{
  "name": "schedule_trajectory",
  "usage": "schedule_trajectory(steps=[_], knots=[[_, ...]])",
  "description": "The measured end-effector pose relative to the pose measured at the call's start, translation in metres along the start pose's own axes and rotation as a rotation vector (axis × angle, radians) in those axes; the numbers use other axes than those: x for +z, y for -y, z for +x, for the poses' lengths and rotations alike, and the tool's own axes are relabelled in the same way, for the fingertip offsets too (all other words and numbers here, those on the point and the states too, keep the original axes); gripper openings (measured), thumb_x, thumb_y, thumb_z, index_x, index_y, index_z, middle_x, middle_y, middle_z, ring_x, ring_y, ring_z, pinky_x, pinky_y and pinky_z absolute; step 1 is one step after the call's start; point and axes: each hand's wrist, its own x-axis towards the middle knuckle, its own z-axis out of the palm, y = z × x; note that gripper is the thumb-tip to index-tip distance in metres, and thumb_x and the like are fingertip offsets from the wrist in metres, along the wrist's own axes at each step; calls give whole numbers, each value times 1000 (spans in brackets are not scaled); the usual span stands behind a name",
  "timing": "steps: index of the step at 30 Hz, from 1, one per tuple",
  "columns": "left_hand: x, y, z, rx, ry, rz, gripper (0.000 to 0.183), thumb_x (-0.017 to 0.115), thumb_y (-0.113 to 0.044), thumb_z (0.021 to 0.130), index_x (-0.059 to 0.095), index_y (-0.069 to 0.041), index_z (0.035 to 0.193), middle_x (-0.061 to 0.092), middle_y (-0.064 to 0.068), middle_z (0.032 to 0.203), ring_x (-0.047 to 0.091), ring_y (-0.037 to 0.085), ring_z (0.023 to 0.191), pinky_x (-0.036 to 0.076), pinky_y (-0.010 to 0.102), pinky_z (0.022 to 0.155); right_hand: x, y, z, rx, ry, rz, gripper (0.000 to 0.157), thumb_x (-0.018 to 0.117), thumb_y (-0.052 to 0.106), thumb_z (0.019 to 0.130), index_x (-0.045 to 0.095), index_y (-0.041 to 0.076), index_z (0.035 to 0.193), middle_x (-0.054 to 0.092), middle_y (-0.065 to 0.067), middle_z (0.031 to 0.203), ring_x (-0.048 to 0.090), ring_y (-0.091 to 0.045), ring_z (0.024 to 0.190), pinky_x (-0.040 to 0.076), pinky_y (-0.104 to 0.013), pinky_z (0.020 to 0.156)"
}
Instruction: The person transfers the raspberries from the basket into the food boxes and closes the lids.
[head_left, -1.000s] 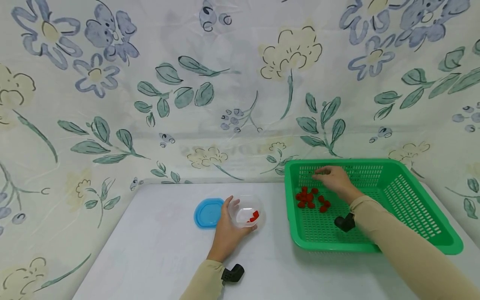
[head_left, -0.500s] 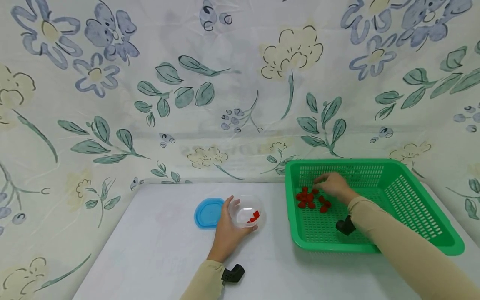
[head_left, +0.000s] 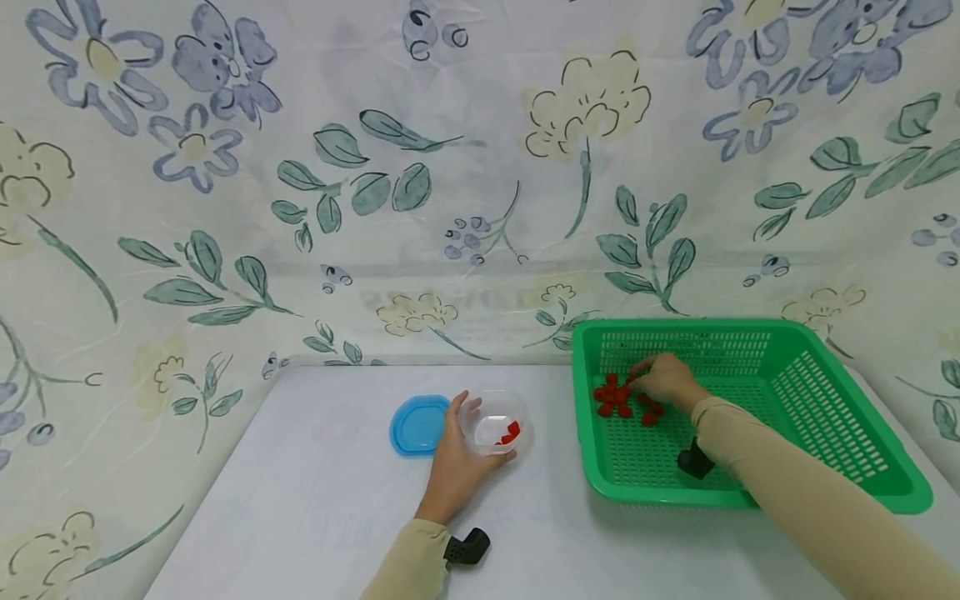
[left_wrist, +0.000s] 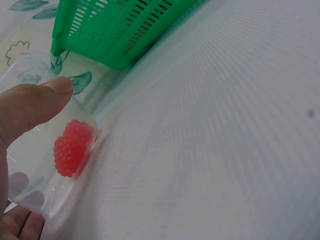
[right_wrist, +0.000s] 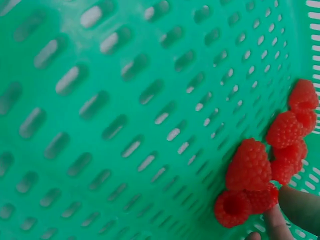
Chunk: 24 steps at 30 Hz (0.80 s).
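My left hand point(head_left: 457, 467) grips a small clear plastic container point(head_left: 491, 408), thumb on the near side and fingers round the far left. Inside it lie a few red raspberries point(head_left: 512, 431); the left wrist view shows their bumpy skin through the wall point(left_wrist: 72, 150). Deep in the green basket point(head_left: 675, 495), my right hand point(head_left: 663, 382) has its thumb and a finger pinching at a raspberry point(right_wrist: 262, 199) on the edge of a cluster. Several more raspberries point(head_left: 611, 396) lie beside it on the basket floor; the hand partly covers some of them.
A blue lid point(head_left: 417, 427) lies flat on the white table point(head_left: 300, 500), just left of the container. The basket stands to the right, its rim raised above the table. Behind the table hangs a floral cloth point(head_left: 465, 192).
My right hand has come down and a little nearer inside the basket, from above the raspberries to right among them. My left hand and the container stay in place.
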Motion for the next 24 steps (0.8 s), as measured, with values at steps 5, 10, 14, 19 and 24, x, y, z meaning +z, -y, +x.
schedule_trajectory(steps=[5,10,14,19,24], knots=[[1,3,1,16,-2,5,109,94,-25,70,25,-15,155,50,3,149,41,31,138,35,61,111,0,-2,0,-3,8,-2,35,59,5,94,62,-11,125,67,-26,110,61,-31,90,52,-39,75],[1,3,0,15,-2,6,109,94,-26,71,25,-15,155,49,2,150,40,31,139,35,62,111,0,-2,0,5,5,5,37,60,0,90,62,-11,124,68,-25,107,54,-27,79,46,-35,68],[1,2,0,12,-1,11,108,93,-27,71,25,-15,155,49,2,150,40,31,140,35,62,111,1,-2,1,13,-3,-12,37,64,0,88,62,-12,123,65,-28,113,57,-31,85,52,-38,72],[1,1,1,12,0,14,108,93,-27,71,25,-15,155,49,2,150,40,31,140,35,63,111,2,-3,2,16,-10,-34,34,67,4,90,63,-13,119,63,-29,116,62,-41,101,56,-47,82],[1,2,1,6,0,9,108,93,-27,71,25,-17,155,49,1,150,40,30,140,34,62,112,3,-4,3,10,-19,-31,29,64,6,92,64,-12,115,64,-28,114,63,-40,100,56,-46,81]])
